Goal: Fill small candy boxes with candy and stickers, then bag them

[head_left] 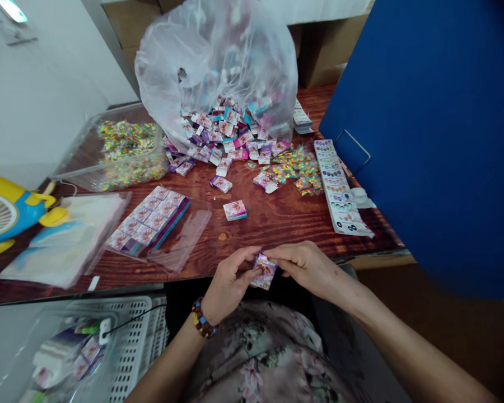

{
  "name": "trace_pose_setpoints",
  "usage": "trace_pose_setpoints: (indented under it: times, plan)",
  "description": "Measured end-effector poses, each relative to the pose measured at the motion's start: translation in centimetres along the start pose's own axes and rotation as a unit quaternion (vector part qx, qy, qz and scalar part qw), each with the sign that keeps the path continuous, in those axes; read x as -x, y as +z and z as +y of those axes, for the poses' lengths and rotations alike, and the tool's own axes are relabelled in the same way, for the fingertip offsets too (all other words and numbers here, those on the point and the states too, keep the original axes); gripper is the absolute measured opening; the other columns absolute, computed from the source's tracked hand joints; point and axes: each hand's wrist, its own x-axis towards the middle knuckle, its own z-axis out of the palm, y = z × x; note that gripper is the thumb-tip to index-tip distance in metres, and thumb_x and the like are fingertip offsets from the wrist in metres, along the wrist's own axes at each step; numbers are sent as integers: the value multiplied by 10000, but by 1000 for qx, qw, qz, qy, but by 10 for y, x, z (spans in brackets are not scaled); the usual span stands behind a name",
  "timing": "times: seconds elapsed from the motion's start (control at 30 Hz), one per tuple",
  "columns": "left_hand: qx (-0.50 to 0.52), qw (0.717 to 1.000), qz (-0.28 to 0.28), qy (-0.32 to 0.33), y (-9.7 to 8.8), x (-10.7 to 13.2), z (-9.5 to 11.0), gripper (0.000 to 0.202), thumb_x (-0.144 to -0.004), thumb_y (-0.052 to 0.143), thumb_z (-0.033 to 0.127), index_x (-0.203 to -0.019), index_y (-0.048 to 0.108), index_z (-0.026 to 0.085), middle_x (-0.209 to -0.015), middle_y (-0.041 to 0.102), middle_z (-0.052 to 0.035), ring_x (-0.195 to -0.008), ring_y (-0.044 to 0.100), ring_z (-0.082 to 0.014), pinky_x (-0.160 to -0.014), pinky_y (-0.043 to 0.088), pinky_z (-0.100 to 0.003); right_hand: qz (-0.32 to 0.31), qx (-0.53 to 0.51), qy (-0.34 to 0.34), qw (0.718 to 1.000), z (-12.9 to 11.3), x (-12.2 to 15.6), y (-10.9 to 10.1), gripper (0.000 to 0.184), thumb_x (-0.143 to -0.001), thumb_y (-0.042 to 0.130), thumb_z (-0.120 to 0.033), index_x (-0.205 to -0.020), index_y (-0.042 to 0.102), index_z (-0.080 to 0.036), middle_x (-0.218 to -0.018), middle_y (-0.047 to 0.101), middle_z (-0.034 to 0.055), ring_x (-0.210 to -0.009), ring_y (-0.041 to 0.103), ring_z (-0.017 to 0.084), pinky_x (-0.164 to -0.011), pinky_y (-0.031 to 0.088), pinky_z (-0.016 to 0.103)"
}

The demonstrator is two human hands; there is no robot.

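Between my hands, just in front of the table's edge, is a small purple printed box [265, 272]. My left hand [234, 277] grips it from the left, thumb on its printed face. The fingers of my right hand [300, 262] pinch together at the box's top edge, where a flap seems to be. A similar closed box [235, 210] lies flat on the table beyond my hands. Farther off, two more small boxes lie loose, the nearer one [221, 184] purple-sided and the other [265, 182] with a white flap sticking out.
A large clear plastic bag [218, 67] spills many small boxes at the back. Small packets of coloured pieces [298, 168] lie beside sticker sheets [338, 190]. To the left are a clear bin [84, 173], a bagged block of boxes [151, 218], plastic bags [63, 246] and a yellow-blue fan [17, 210].
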Motion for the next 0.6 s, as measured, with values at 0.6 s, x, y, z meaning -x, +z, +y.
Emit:
trace_pose_setpoints:
  times: [0.6]
  plan:
    - [196,972,0,-131,5,-2,-1,403,-728,718,353,-1083,606,197,-866,626,-12,-744,639,-145,-607,592,-277,93,-32,-39,994,11,12,16,195,-879,549,-198,-981,715,-211,-985,715,58,-896,671,171,-810,529,278]
